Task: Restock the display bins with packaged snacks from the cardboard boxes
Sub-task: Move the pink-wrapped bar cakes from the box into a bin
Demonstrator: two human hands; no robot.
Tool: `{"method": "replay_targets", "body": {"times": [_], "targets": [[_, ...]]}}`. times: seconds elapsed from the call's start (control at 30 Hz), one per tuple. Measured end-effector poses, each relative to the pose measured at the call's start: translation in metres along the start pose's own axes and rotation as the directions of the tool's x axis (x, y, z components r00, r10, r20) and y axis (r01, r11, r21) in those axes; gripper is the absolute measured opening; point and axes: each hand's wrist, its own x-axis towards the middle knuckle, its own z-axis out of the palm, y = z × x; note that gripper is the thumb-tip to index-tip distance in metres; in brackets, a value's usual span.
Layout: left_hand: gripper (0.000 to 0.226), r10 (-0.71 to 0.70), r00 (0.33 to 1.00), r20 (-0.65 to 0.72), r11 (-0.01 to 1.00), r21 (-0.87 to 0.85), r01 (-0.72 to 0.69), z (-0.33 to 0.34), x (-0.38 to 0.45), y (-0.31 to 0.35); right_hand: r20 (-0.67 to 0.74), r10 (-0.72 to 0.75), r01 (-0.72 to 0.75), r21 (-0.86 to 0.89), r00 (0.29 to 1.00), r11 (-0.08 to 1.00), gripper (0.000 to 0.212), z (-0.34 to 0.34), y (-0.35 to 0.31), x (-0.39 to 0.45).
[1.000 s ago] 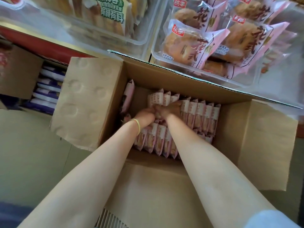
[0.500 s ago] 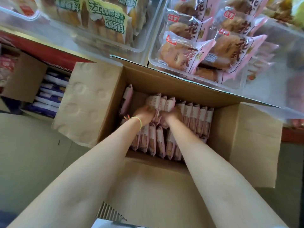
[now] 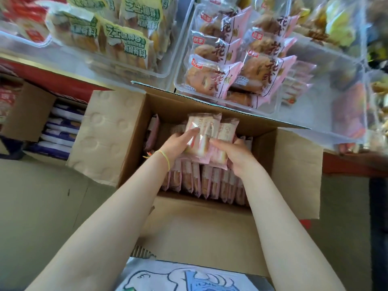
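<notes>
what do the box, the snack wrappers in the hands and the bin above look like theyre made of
Open brown box: corrugated cardboard, matte; fluting shows along its cut edges.
Pink-and-white snack packets gripped by the left hand and right hand: probably thin plastic film, glossy, with glare streaks and crimped ends.
Clear display bin: likely rigid transparent plastic; contents show through its walls.

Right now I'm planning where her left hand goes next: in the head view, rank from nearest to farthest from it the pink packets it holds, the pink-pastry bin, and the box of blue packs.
1. Pink packets: in the left hand.
2. Pink-pastry bin: above, to the right.
3. Box of blue packs: far left.
</notes>
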Motion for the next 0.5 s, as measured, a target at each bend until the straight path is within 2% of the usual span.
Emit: {"method": "replay_targets", "body": {"times": [0.03, 0.1, 0.13, 0.2, 0.3, 0.33, 0.4, 0.5], "targets": [[0.081, -0.005, 0.996, 0.092, 0.996, -0.088, 0.013, 0.001, -0.011, 0.004, 0.059, -0.005, 0.000, 0.071, 0.998, 0.998, 0.047, -0.008, -0.004, -0.013], [0.049, 0.033, 0.958, 0.284, 0.969, -0.243, 0.038, 0.003, -0.035, 0.013, 0.201, -0.035, 0.007, 0.138, 0.979, 0.990, 0.039, -0.021, -0.017, -0.040], [0.037, 0.054, 0.931, 0.361, 0.963, -0.264, 0.046, 0.004, -0.047, 0.016, 0.270, -0.059, 0.026, 0.124, 0.961, 0.992, 0.036, -0.029, -0.023, -0.053], [0.032, 0.117, 0.884, 0.453, 0.966, -0.260, 0.005, 0.007, -0.070, 0.027, 0.351, -0.097, 0.075, 0.077, 0.931, 0.994, 0.027, -0.045, -0.041, -0.079], [0.047, 0.210, 0.818, 0.536, 0.964, -0.251, -0.083, 0.017, -0.096, 0.052, 0.360, -0.198, 0.194, 0.047, 0.912, 0.980, 0.033, -0.072, -0.066, -0.107], [0.048, 0.237, 0.806, 0.542, 0.958, -0.266, -0.103, 0.022, -0.103, 0.063, 0.374, -0.245, 0.236, 0.070, 0.894, 0.969, 0.028, -0.081, -0.073, -0.114], [0.045, 0.310, 0.779, 0.545, 0.932, -0.338, -0.134, 0.036, -0.114, 0.083, 0.359, -0.346, 0.287, 0.210, 0.867, 0.935, 0.009, -0.101, -0.084, -0.122], [0.037, 0.436, 0.748, 0.501, 0.854, -0.491, -0.169, 0.062, -0.122, 0.115, 0.261, -0.392, 0.209, 0.529, 0.882, 0.823, 0.023, -0.128, -0.098, -0.122]]}}
